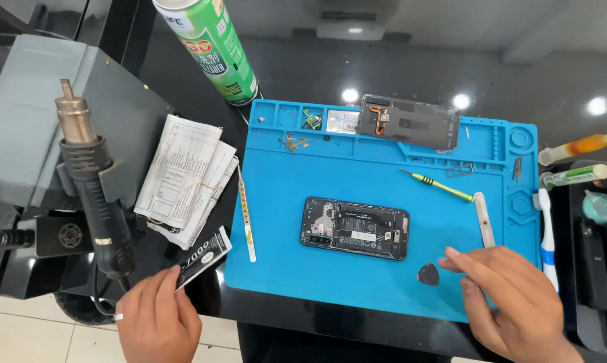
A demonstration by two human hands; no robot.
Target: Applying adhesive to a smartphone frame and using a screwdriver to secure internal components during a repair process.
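An opened phone [355,228] with its back off lies in the middle of a blue work mat [283,195]. My left hand [157,316] is at the mat's lower left, off its edge, gripping a black tube of glue [202,257]. My right hand [515,302] rests at the mat's lower right with fingers spread, holding nothing, its fingertips close to a dark triangular pick [428,273]. A metal spudger [484,219] lies just above that hand. A yellow-handled screwdriver [439,185] lies to the upper right of the phone.
A removed phone back cover [408,123] and small parts sit along the mat's top. Metal tweezers [246,214] lie on its left edge. Folded papers [182,176], a hot-air gun [92,181] and a green spray can [216,47] are left. Tubes and a toothbrush [547,235] are right.
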